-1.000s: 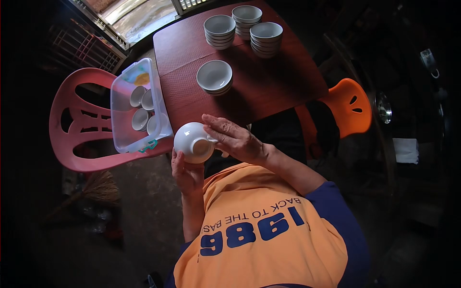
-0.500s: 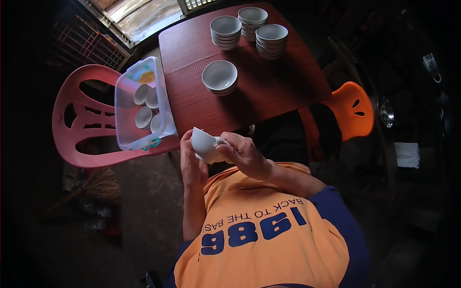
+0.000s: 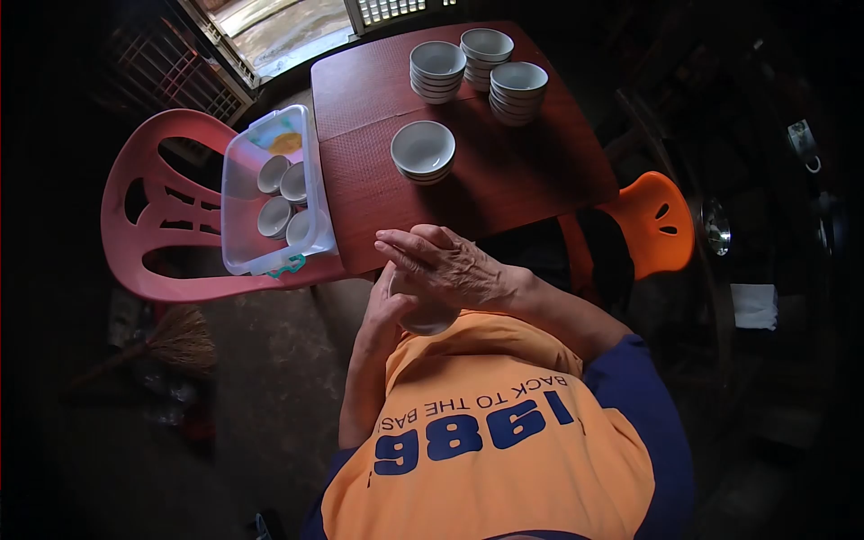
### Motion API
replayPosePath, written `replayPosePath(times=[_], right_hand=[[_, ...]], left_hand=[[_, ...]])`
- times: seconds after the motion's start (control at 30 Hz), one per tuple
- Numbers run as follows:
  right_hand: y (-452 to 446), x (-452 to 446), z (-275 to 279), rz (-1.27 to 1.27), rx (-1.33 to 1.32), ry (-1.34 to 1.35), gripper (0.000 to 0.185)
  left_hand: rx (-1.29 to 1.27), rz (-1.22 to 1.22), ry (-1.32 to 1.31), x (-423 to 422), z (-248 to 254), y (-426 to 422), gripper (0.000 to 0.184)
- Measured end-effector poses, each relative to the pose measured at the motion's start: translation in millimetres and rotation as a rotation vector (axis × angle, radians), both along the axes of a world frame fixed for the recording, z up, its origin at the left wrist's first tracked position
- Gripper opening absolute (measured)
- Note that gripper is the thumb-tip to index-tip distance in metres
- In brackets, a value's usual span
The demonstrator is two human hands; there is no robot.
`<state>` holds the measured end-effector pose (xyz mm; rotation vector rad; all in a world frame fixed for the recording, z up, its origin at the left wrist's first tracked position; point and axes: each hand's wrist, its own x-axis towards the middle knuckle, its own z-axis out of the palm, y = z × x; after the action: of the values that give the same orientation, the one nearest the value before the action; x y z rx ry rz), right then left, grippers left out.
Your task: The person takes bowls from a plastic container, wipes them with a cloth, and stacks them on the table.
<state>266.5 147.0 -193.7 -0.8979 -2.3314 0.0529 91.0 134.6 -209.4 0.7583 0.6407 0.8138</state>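
Close to my orange shirt, my left hand (image 3: 382, 304) is closed around a white bowl (image 3: 428, 315), thumb against its side. My right hand (image 3: 461, 270) lies across the top of this bowl, fingers stretched out and hiding much of it. Just beyond my hands, a short stack of white bowls (image 3: 423, 148) stands on the red table (image 3: 360, 189). Three taller stacks are farther back: one on the left (image 3: 437, 72), one behind (image 3: 487, 45) and one on the right (image 3: 518, 92).
A clear plastic bin (image 3: 236, 211) holding several small white bowls (image 3: 274, 218) rests on a pink chair (image 3: 126, 243) to the left. An orange chair (image 3: 661, 238) stands right of the table. A straw broom (image 3: 184, 337) is on the floor at the left.
The bowl has turned in my hands and come closer to my shirt. My right hand went from pinching near its edge to lying spread over it. The view has shifted slightly.
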Motion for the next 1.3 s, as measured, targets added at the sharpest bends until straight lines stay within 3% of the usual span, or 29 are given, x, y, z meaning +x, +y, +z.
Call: replayPosePath(times=[0.03, 0.07, 0.13, 0.17, 0.23, 0.27, 0.33, 0.37, 0.4, 0.5, 0.6, 0.67, 0.7, 0.77, 0.8, 0.87, 0.9, 0.97, 1.03, 1.1, 1.17, 1.2, 1.27, 1.3], right_hand=[[4.9, 2.4, -1.9, 0.048, -0.045, -0.037, 0.063], [10.0, 4.0, -6.4, -0.062, -0.022, -0.014, 0.049], [8.6, 9.1, -11.6, -0.139, -0.333, -0.002, 0.033], [0.3, 3.4, -13.9, -0.191, -0.487, 0.185, 0.022], [-13.3, -2.8, -12.7, -0.285, -0.864, 0.385, 0.024], [-15.4, -3.1, -18.9, -0.202, -0.949, 0.472, 0.028], [-16.3, -2.3, -26.8, -0.25, -0.874, 0.429, 0.027], [-14.9, -2.7, -26.0, -0.292, -0.794, 0.383, 0.026], [-12.6, -2.5, -23.8, -0.335, -0.45, 0.255, 0.021], [3.4, 8.5, -8.8, -0.154, -0.084, -0.033, 0.018], [-0.5, 10.4, -11.7, -0.189, -0.206, 0.118, 0.02], [-11.4, -3.8, -31.7, -0.254, -0.613, 0.56, 0.026], [-18.3, -14.4, -32.0, -0.138, -0.885, 0.845, 0.039], [-25.1, -17.8, -44.9, -0.117, -1.478, 0.886, 0.05], [-25.7, -17.2, -46.8, -0.104, -1.483, 0.867, 0.055], [-18.0, -8.8, -36.0, -0.211, -1.162, 0.729, 0.05], [-11.2, -6.7, -27.7, -0.311, -0.893, 0.606, 0.037], [2.2, 3.6, -25.3, -0.257, -0.153, 0.165, 0.022], [6.2, 6.9, -17.5, -0.193, -0.106, 0.054, 0.02], [6.5, 6.1, -15.1, -0.191, -0.169, 0.157, 0.022], [-1.4, -3.8, -27.1, -0.202, -0.635, 0.559, 0.031], [-9.1, -8.6, -2.0, -0.145, -1.083, 0.815, 0.047], [-12.6, -22.7, -63.4, -0.068, -1.413, 1.032, 0.054], [-18.0, -27.1, -65.5, 0.048, -1.567, 1.186, 0.054]], left_hand=[[0.074, 0.004, 0.078, 1.1, 0.1, -0.1, 0.061], [0.146, 0.011, 0.154, 2.5, -0.6, -0.4, 0.062], [0.182, 0.154, 0.148, 2.5, -2.7, 0.3, 0.063], [0.199, 0.227, 0.136, 1.9, -2.7, 0.5, 0.064], [0.262, 0.298, 0.193, 0.7, -6.1, 0.3, 0.064], [0.307, 0.352, 0.226, 1.1, -7.0, -0.2, 0.064], [0.35, 0.401, 0.263, 1.1, -7.5, -0.9, 0.063], [0.366, 0.313, 0.304, 0.3, -6.1, 0.3, 0.062], [0.38, 0.222, 0.343, 0.0, -3.7, 1.1, 0.06], [0.426, 0.051, 0.436, -2.7, 4.5, 2.1, 0.059], [0.463, 0.054, 0.384, -2.0, 15.9, 1.8, 0.061], [0.498, 0.181, 0.359, 1.4, 20.5, 4.5, 0.064], [0.499, 0.179, 0.358, 2.6, 17.5, 5.4, 0.064], [0.605, 0.376, 0.363, 5.4, 7.4, 9.9, 0.063], [0.601, 0.374, 0.352, 5.3, 4.5, 10.9, 0.06], [0.556, 0.282, 0.395, 2.1, 6.3, 8.1, 0.058], [0.514, 0.194, 0.433, 1.2, 9.3, 8.1, 0.057], [0.55, 0.139, 0.481, -0.7, 12.8, 8.0, 0.056], [0.468, -0.034, 0.539, -4.3, 16.5, 9.8, 0.056], [0.534, 0.055, 0.461, -3.1, 18.9, 13.5, 0.06], [0.557, 0.212, 0.408, -0.4, 17.0, 15.1, 0.066], [0.6, 0.288, 0.402, 2.8, 16.1, 15.3, 0.067], [0.723, 0.435, 0.404, 6.9, 6.8, 17.9, 0.069], [0.722, 0.43, 0.406, 7.2, 3.5, 17.6, 0.069]])
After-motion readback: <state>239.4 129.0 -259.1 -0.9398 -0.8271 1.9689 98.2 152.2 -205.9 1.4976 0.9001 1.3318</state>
